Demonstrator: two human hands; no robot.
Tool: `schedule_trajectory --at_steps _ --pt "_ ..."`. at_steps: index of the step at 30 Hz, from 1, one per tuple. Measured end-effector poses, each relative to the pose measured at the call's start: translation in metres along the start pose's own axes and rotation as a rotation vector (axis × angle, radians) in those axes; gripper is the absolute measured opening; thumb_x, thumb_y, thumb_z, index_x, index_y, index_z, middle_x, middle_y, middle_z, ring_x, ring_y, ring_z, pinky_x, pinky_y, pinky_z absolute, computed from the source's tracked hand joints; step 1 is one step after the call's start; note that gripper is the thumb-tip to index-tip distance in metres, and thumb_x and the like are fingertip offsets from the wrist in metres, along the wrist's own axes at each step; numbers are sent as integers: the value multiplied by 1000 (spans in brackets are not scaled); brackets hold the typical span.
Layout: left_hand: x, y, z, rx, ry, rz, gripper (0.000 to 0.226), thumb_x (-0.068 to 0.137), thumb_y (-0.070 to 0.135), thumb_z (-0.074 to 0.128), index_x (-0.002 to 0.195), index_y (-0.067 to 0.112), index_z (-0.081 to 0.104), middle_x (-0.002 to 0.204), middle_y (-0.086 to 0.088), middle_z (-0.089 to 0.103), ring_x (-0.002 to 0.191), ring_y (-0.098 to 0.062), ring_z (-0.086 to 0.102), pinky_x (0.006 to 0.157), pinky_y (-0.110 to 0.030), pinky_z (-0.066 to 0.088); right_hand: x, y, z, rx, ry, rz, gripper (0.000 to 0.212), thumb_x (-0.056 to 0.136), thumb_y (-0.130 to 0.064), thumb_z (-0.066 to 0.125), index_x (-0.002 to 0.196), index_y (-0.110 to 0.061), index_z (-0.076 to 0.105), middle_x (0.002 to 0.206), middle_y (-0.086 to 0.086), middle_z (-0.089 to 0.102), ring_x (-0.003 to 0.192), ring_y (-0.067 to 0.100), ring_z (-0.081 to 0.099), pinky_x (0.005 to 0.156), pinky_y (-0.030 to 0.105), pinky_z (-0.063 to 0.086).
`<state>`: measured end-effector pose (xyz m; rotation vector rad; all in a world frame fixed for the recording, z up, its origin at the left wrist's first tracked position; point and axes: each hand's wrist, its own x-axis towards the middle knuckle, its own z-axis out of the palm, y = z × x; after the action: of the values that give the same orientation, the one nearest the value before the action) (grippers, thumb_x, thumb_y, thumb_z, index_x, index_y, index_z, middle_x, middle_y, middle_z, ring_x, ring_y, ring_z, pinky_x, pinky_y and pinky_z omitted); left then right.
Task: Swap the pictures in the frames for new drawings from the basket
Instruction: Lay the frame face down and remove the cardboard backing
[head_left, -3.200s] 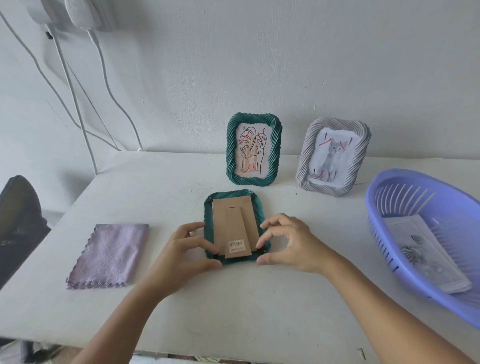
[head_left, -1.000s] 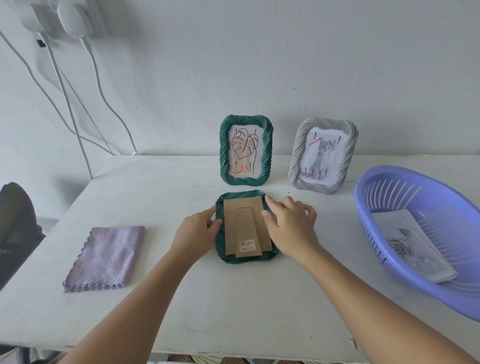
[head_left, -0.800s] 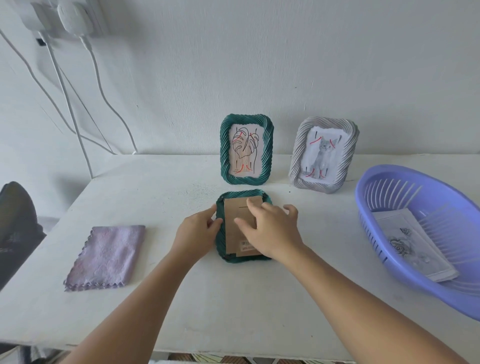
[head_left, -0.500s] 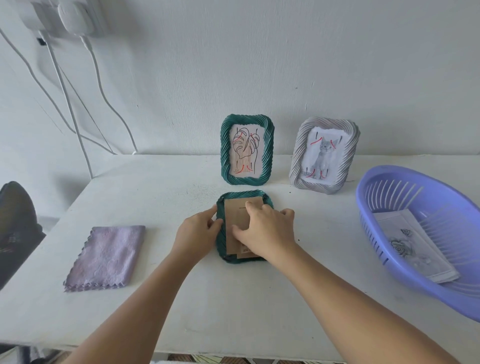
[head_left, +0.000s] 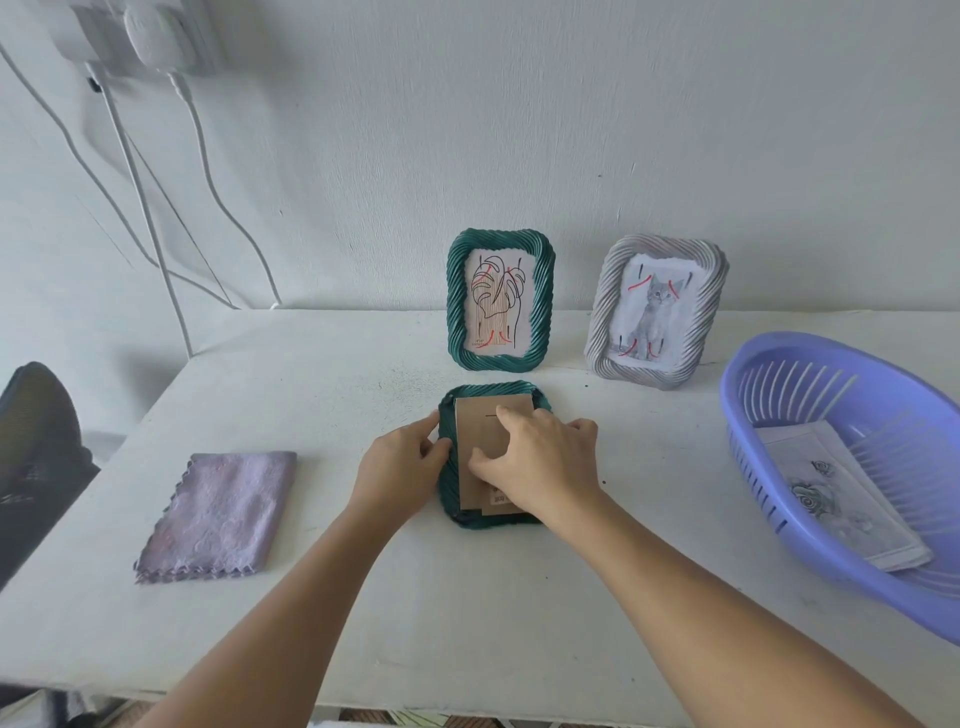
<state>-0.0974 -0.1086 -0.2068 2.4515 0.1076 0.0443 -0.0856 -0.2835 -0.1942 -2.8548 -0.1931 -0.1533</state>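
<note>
Green frame (head_left: 493, 519) lies face down at table centre, cardboard back (head_left: 475, 441) up. Left hand (head_left: 402, 462) grips its 9 o'clock edge with curled fingers, probably to steady it. Right hand (head_left: 535, 457) rests across the back, fingers bent on the board (likely working it loose; grip unclear). Cloth (head_left: 218, 514) lies at 9 o'clock. Basket (head_left: 753, 374) with drawings (head_left: 831, 499) sits at 3 o'clock, unobstructed. At 12 o'clock stand a leaf frame (head_left: 457, 312) and cat frame (head_left: 605, 322).
</note>
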Motion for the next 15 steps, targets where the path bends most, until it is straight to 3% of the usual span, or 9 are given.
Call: schedule_trajectory --at_steps 6,9,12,15 --pt "-1 -1 1 -40 20 -30 47 101 33 52 148 34 48 76 0 66 81 -21 61 76 -38 52 -2 0 -1 37 54 -2 59 78 -70 43 121 -30 50 92 -5 65 89 22 61 85 44 37" --pt "-3 3 1 -75 116 -25 51 104 40 45 154 29 38 92 3 62 93 -17 56 81 -36 46 -3 1 -3 69 94 -8 58 78 -68 45 120 -28 43 91 -6 65 85 23 60 84 43 38" --pt "-6 11 1 -108 143 11 49 105 45 42 152 34 39 104 4 61 97 -14 56 83 -33 45 -3 1 -4 90 126 -15 62 79 -69 46 126 -28 41 94 -7 66 87 22 61 85 43 38" --pt "-6 18 3 -156 92 21 47 103 47 47 149 36 46 100 11 65 93 -12 62 80 -32 52 -4 0 -4 96 145 -14 67 79 -71 45 131 -29 41 93 -6 66 87 22 62 85 42 37"
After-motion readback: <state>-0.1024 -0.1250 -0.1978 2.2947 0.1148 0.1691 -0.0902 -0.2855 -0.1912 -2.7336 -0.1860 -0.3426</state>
